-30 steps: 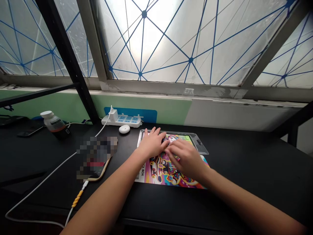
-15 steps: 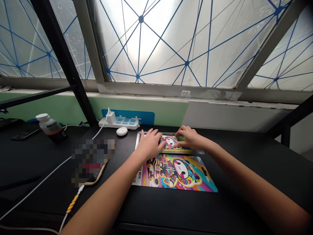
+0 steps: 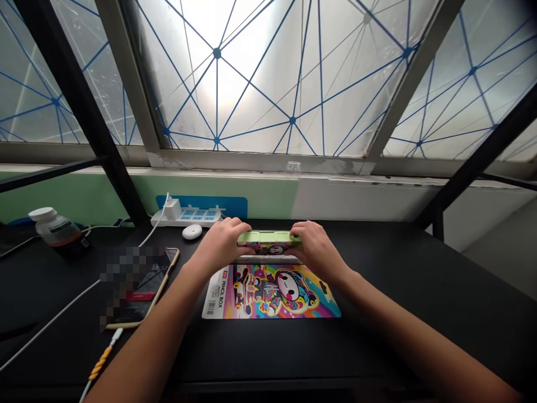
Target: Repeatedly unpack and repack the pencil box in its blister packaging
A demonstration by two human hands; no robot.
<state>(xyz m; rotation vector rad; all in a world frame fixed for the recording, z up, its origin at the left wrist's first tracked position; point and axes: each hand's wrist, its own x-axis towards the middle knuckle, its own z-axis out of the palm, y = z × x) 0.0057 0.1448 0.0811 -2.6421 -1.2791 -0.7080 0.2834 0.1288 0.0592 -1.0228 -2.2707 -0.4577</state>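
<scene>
Between both hands a pencil box (image 3: 271, 238) with a light green side and a colourful cartoon print is held up, tilted on edge. My left hand (image 3: 224, 242) grips its left end, thumb below and fingers above. On the right end, my right hand (image 3: 315, 246) is closed in the same way. Under the box shows part of a clear plastic tray (image 3: 268, 259). Nearer to me lies a bright printed backing card (image 3: 277, 294) with a cartoon figure and the words "PENCIL BOX". The fingertips behind the box are partly hidden.
Left of the hands are a white power strip (image 3: 188, 216) with a plug, a white rounded case (image 3: 192, 232), and a tablet-like device (image 3: 146, 296) with a tan edge, partly blurred. Farther left stands a bottle (image 3: 56, 229). A white cable (image 3: 54, 313) crosses the black desk (image 3: 268, 355).
The pencil box has come up out of the clear tray and turned, showing its green side. My left hand has moved from resting over it to gripping its end. The view has shifted right.
</scene>
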